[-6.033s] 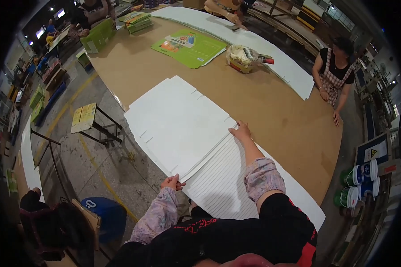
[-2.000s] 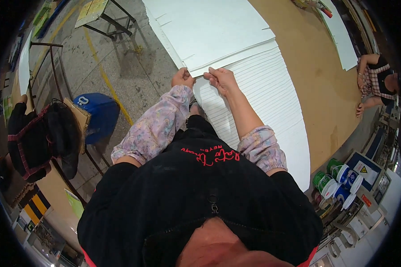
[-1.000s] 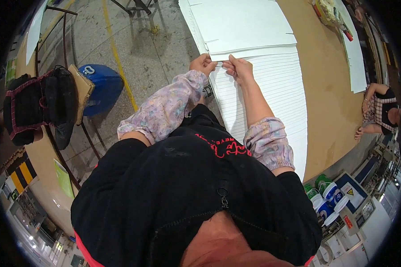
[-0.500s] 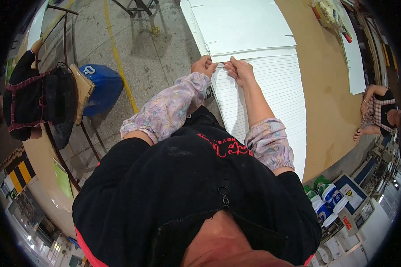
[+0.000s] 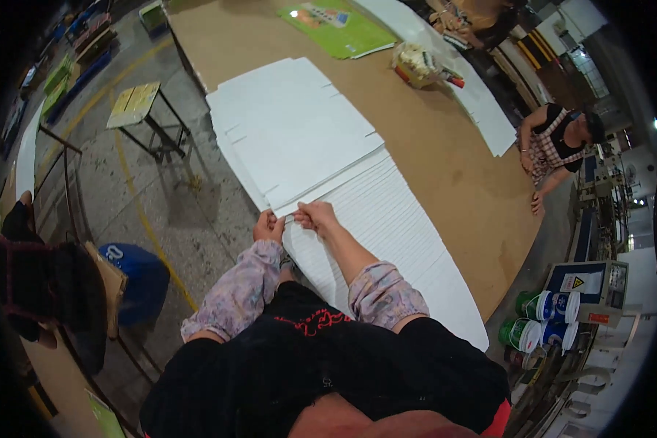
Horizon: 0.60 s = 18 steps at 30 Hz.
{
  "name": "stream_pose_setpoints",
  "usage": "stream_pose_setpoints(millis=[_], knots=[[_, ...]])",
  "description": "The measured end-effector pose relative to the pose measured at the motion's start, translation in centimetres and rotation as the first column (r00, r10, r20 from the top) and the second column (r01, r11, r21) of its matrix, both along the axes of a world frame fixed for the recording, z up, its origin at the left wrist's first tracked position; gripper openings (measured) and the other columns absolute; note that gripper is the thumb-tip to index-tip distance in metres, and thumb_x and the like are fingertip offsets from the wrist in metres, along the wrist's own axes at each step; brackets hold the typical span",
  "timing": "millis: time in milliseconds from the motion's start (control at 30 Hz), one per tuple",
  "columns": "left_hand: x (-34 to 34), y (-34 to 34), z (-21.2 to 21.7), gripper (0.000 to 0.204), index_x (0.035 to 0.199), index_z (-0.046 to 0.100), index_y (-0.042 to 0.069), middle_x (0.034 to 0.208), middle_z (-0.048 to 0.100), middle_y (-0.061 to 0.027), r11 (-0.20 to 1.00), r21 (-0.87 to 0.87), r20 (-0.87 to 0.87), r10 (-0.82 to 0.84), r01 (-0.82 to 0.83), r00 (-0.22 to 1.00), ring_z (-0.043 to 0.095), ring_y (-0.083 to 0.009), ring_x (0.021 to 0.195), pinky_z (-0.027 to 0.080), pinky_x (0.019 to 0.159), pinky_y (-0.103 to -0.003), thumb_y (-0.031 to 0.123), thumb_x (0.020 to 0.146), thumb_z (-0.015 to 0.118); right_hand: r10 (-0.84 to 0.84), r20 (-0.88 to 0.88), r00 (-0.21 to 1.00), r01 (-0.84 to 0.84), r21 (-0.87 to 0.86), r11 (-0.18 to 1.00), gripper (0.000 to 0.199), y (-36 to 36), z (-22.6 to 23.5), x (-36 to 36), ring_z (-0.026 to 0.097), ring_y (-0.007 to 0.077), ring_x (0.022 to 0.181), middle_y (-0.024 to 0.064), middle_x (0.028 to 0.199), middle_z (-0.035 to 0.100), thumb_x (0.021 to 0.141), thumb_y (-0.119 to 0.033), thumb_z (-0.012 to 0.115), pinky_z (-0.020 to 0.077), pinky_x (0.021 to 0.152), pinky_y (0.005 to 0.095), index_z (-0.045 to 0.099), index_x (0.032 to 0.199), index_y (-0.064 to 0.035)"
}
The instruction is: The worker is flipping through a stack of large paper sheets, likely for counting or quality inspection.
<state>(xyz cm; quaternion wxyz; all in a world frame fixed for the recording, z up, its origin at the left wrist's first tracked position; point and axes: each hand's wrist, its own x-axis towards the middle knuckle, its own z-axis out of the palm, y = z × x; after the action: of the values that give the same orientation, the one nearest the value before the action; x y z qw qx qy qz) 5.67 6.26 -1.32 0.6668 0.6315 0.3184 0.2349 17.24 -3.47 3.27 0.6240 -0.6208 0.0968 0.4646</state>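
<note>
Both hands are at the near edge of a white card sheet [image 5: 299, 131] with small slits along its sides. My left hand [image 5: 269, 227] pinches this sheet by its near left corner. Close beside it, the curled fingers of my right hand [image 5: 316, 218] grip the same edge, thumb against fingers. Under and nearer than that sheet, a long row of overlapping white sheets [image 5: 387, 226] fans toward me, their edges showing as many parallel lines. What lies inside the pinched fingertips is too small to see.
The sheets lie on a brown table [image 5: 467, 182]. Farther off are green printed sheets [image 5: 339, 29] and a bag of scraps [image 5: 415, 64]. A person [image 5: 558, 142] is at the right edge. Left stand a stool [image 5: 135, 106] and a blue bin [image 5: 135, 281]; paint buckets [image 5: 522, 332] sit lower right.
The view has tilted up and turned, so more of the far table and the stool show. Both hands keep to the same sheet edge, still pinching close together.
</note>
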Motion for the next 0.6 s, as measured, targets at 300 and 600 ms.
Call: stream_pose_setpoints(millis=[300,600], knots=[[0.1,0.4,1.9,0.048,0.113,0.037,-0.002,0.064,0.052,-0.0036,0.999,0.032,-0.088,-0.017,0.02,0.996,0.051,-0.009,0.053,0.043,0.049,-0.023,0.003,0.072,0.062,0.002,-0.011,1.0,-0.002,0.024,1.0,0.02,0.0,1.3,-0.1,0.059,0.0108,0.054,0.0077,0.069,0.061,0.081,-0.019,0.058,0.0465,0.04,0.0188,0.056,0.076,0.0002],[0.1,0.5,1.5,0.049,0.114,0.035,-0.004,0.064,0.053,-0.0048,0.998,-0.027,-0.097,-0.056,0.054,0.994,0.053,-0.0106,0.051,0.045,0.047,-0.023,0.002,0.073,0.061,-0.009,-0.034,0.999,0.01,0.028,1.0,0.02,-0.4,0.9,0.0,0.06,0.0128,0.053,0.0081,0.067,0.061,0.081,-0.018,0.058,0.0463,0.04,0.0192,0.056,0.076,0.0012]])
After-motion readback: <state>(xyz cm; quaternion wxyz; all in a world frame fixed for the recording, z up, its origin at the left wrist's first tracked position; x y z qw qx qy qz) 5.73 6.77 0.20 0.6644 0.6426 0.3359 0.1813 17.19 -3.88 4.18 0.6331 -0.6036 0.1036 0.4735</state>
